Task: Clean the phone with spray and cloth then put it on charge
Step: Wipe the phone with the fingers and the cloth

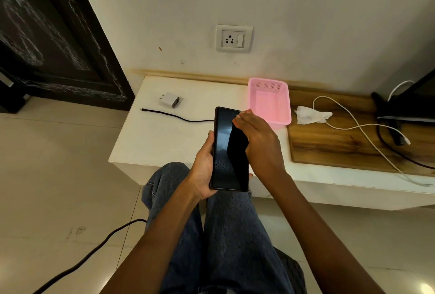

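My left hand (204,164) grips a black phone (222,152) by its left edge and holds it upright above my knees, screen towards me. Small droplets speckle the lower screen. A black cloth (237,150) lies on the right half of the screen, and my right hand (256,138) presses on it with fingers held straight and together. A white charger adapter (170,100) and a black cable (176,116) lie on the white ledge (146,138) behind the phone. On the wall above is a white socket (233,38). No spray bottle is in view.
A pink plastic basket (269,103) stands just behind my right hand. To its right a crumpled white tissue (310,115) and a white cable (353,126) lie on a wooden board (341,150). A dark screen base (409,108) is far right. Another black cable (82,260) crosses the floor.
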The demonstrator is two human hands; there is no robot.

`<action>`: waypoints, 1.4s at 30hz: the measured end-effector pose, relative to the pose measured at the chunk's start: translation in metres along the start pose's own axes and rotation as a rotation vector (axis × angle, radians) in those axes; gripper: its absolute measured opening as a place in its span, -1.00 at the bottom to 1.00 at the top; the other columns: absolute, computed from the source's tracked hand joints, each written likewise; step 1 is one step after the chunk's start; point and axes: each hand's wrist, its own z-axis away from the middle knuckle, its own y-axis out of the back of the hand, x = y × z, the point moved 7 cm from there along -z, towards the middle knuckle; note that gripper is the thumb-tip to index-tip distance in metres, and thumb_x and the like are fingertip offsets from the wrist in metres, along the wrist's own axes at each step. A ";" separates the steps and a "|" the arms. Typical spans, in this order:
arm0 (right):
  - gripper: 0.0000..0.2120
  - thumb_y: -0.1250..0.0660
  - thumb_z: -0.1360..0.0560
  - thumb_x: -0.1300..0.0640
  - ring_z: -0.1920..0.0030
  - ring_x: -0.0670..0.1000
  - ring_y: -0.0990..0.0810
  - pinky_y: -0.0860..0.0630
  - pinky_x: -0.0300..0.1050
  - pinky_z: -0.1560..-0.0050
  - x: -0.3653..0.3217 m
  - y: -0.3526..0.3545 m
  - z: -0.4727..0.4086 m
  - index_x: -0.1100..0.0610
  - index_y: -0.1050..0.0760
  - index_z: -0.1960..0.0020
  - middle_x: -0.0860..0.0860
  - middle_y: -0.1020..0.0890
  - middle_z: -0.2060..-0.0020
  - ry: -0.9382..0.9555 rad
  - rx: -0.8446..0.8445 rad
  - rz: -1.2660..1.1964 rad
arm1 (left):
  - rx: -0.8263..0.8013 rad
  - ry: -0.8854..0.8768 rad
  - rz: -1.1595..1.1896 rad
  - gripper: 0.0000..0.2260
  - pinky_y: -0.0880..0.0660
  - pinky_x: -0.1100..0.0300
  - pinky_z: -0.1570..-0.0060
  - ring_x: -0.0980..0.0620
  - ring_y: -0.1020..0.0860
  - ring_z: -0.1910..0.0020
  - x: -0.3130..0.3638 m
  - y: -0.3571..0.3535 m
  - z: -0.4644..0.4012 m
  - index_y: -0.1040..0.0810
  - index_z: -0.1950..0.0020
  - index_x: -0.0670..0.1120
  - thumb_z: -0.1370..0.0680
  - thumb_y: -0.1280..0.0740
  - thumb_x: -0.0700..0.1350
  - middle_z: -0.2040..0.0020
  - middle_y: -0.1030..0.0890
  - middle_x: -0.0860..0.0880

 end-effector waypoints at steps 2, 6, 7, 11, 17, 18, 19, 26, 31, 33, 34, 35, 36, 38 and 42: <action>-0.53 -0.42 -0.25 0.55 -0.21 0.28 -0.51 -0.29 0.08 -0.27 -0.003 -0.002 0.010 0.34 -0.53 -0.15 0.29 -0.57 -0.14 0.001 0.006 -0.001 | 0.009 -0.026 -0.002 -0.47 -0.60 -0.02 0.02 -0.08 -0.65 0.01 0.004 0.001 0.001 -0.64 -0.16 -0.03 -0.53 -0.09 0.30 -0.08 -0.66 -0.13; -0.49 -0.47 -0.15 0.58 -0.14 0.28 -0.56 -0.36 0.18 -0.20 -0.016 -0.004 0.042 0.36 -0.57 -0.08 0.29 -0.61 -0.08 0.062 0.024 0.028 | 0.052 -0.040 -0.052 -0.44 -0.51 0.04 -0.14 -0.07 -0.62 -0.06 0.009 0.005 0.001 -0.59 -0.23 -0.07 -0.54 -0.07 0.30 -0.14 -0.63 -0.13; -0.51 -0.48 -0.15 0.57 -0.12 0.29 -0.57 -0.37 0.20 -0.18 -0.017 -0.004 0.047 0.37 -0.57 -0.07 0.29 -0.62 -0.06 0.079 0.023 0.034 | 0.054 -0.037 -0.062 -0.43 -0.51 0.04 -0.15 -0.07 -0.62 -0.07 0.008 0.006 0.001 -0.59 -0.23 -0.07 -0.54 -0.06 0.30 -0.14 -0.63 -0.13; -0.51 -0.49 -0.15 0.56 -0.11 0.29 -0.58 -0.37 0.16 -0.17 -0.014 0.000 0.038 0.37 -0.58 -0.06 0.29 -0.62 -0.05 0.093 0.005 0.048 | 0.049 -0.033 -0.059 -0.44 -0.52 0.04 -0.13 -0.06 -0.63 -0.04 0.007 0.003 0.000 -0.63 -0.18 -0.04 -0.53 -0.07 0.31 -0.11 -0.65 -0.11; -0.52 -0.41 -0.22 0.58 -0.19 0.29 -0.53 -0.38 0.12 -0.23 -0.007 0.004 0.000 0.35 -0.55 -0.12 0.30 -0.59 -0.12 0.037 -0.019 0.025 | 0.034 -0.028 -0.017 -0.45 -0.60 0.00 0.09 -0.10 -0.66 0.01 0.006 -0.002 0.000 -0.55 -0.25 -0.04 -0.53 -0.08 0.31 -0.06 -0.67 -0.14; -0.52 -0.41 -0.22 0.58 -0.19 0.30 -0.52 -0.39 0.14 -0.22 -0.008 0.003 -0.003 0.36 -0.55 -0.12 0.30 -0.59 -0.11 0.035 -0.018 0.020 | 0.042 -0.031 -0.019 -0.45 -0.60 0.00 0.09 -0.10 -0.66 0.01 0.006 -0.001 0.000 -0.55 -0.25 -0.04 -0.53 -0.08 0.31 -0.07 -0.67 -0.14; -0.52 -0.41 -0.21 0.59 -0.18 0.31 -0.52 -0.39 0.16 -0.21 -0.009 0.002 -0.003 0.37 -0.55 -0.12 0.31 -0.59 -0.11 0.037 -0.015 0.016 | 0.049 -0.034 -0.017 -0.45 -0.60 0.01 0.09 -0.10 -0.66 0.01 0.007 0.001 0.000 -0.59 -0.22 -0.04 -0.53 -0.08 0.31 -0.06 -0.67 -0.14; -0.43 -0.49 -0.06 0.60 -0.10 0.27 -0.59 -0.35 0.18 -0.16 -0.025 -0.012 0.047 0.36 -0.58 -0.06 0.26 -0.64 -0.04 0.109 -0.024 0.056 | 0.097 -0.030 -0.040 -0.38 -0.60 0.08 0.02 -0.07 -0.65 -0.04 0.012 0.012 0.000 -0.67 -0.09 -0.09 -0.53 -0.03 0.34 -0.06 -0.68 -0.14; -0.44 -0.51 -0.07 0.58 -0.08 0.27 -0.60 -0.35 0.17 -0.15 -0.025 -0.010 0.048 0.34 -0.59 -0.05 0.26 -0.65 -0.02 0.117 -0.055 0.032 | 0.126 -0.029 -0.032 -0.38 -0.57 0.06 -0.08 -0.06 -0.65 -0.03 0.013 0.012 -0.001 -0.67 -0.08 -0.11 -0.53 -0.04 0.33 -0.07 -0.66 -0.15; -0.40 -0.47 -0.05 0.62 -0.11 0.28 -0.58 -0.33 0.15 -0.18 -0.021 -0.009 0.034 0.34 -0.57 -0.08 0.26 -0.63 -0.06 0.094 -0.082 0.019 | 0.126 -0.056 -0.034 -0.42 -0.58 0.08 -0.04 -0.05 -0.66 0.02 0.018 0.010 -0.002 -0.68 -0.06 -0.08 -0.54 -0.05 0.30 -0.03 -0.68 -0.12; -0.39 -0.45 -0.07 0.63 -0.14 0.28 -0.56 -0.32 0.13 -0.21 -0.018 -0.008 0.026 0.34 -0.56 -0.10 0.27 -0.62 -0.08 0.082 -0.091 0.018 | 0.124 -0.065 -0.035 -0.43 -0.59 0.09 0.00 -0.04 -0.67 0.05 0.020 0.008 -0.002 -0.68 -0.05 -0.07 -0.54 -0.05 0.30 0.00 -0.69 -0.11; -0.40 -0.43 -0.11 0.63 -0.17 0.28 -0.54 -0.30 0.09 -0.23 -0.016 -0.007 0.018 0.34 -0.55 -0.12 0.27 -0.60 -0.11 0.069 -0.096 0.015 | 0.123 -0.070 -0.038 -0.44 -0.61 0.10 0.03 -0.03 -0.67 0.08 0.020 0.007 -0.002 -0.68 -0.05 -0.05 -0.54 -0.05 0.30 0.02 -0.70 -0.10; -0.42 -0.40 -0.16 0.63 -0.20 0.28 -0.52 -0.28 0.06 -0.26 -0.014 -0.006 0.011 0.34 -0.54 -0.14 0.28 -0.58 -0.14 0.056 -0.099 0.009 | 0.124 -0.070 -0.041 -0.45 -0.60 0.11 0.05 -0.03 -0.67 0.10 0.020 0.006 -0.002 -0.67 -0.07 -0.05 -0.54 -0.06 0.30 0.04 -0.70 -0.10; -0.47 -0.38 -0.22 0.62 -0.22 0.29 -0.50 -0.28 0.04 -0.27 -0.013 -0.007 0.001 0.34 -0.52 -0.16 0.29 -0.56 -0.15 0.046 -0.103 -0.001 | 0.125 -0.074 -0.044 -0.47 -0.60 0.11 0.07 -0.04 -0.67 0.11 0.019 0.006 -0.001 -0.63 -0.11 -0.05 -0.54 -0.06 0.30 0.05 -0.70 -0.11; -0.43 -0.41 -0.11 0.65 -0.14 0.32 -0.55 -0.39 0.16 -0.17 -0.022 -0.010 0.012 0.37 -0.56 -0.09 0.30 -0.61 -0.08 0.088 -0.084 -0.003 | 0.121 -0.094 -0.040 -0.44 -0.62 0.13 0.07 -0.03 -0.68 0.09 0.021 0.010 0.002 -0.70 -0.01 -0.04 -0.55 -0.04 0.30 0.04 -0.70 -0.10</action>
